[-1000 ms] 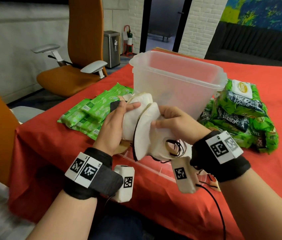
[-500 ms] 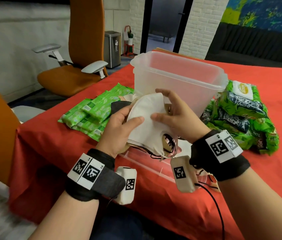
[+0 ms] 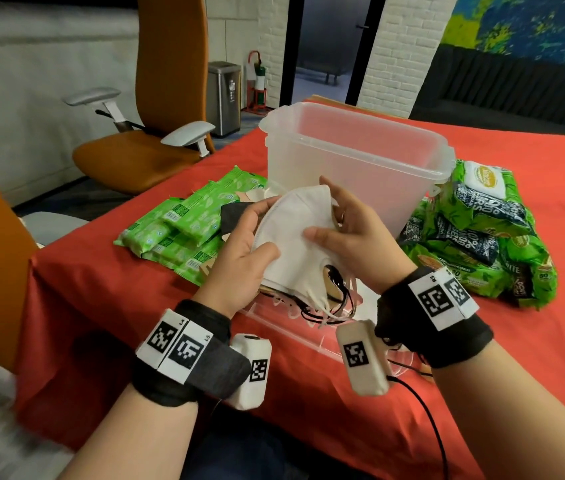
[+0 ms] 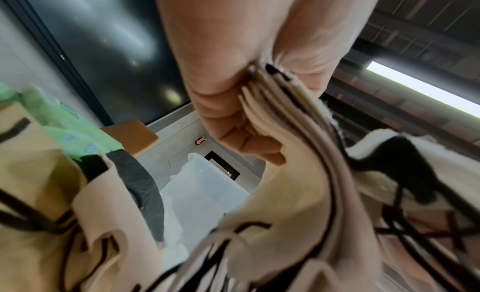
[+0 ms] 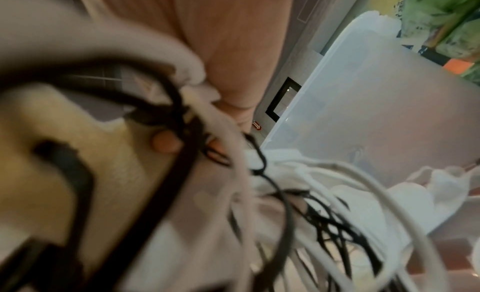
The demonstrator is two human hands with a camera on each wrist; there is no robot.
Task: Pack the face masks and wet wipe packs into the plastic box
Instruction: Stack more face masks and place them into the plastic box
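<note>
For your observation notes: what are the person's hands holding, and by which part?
Both hold a stack of face masks: the left hand grips its left edge, thumb on top; the right hand pinches the right edge.

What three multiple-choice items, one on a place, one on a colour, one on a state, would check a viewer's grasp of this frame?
1. Where do the flat light-green wipe packs lie relative to the plastic box?
A. Inside it
B. On the table to its left
C. Stacked on its rim

2. What colour is the top mask of the stack of face masks?
A. White
B. Blue
C. Pink

3. What is the state of the plastic box?
A. Closed with a lid
B. Tipped on its side
C. Upright and open

Answers:
1 B, the head view shows them on the red cloth to the box's left.
2 A, the mask facing the camera is white, gripped between the left hand and the right hand.
3 C, its rim faces up with no lid on it.
</note>
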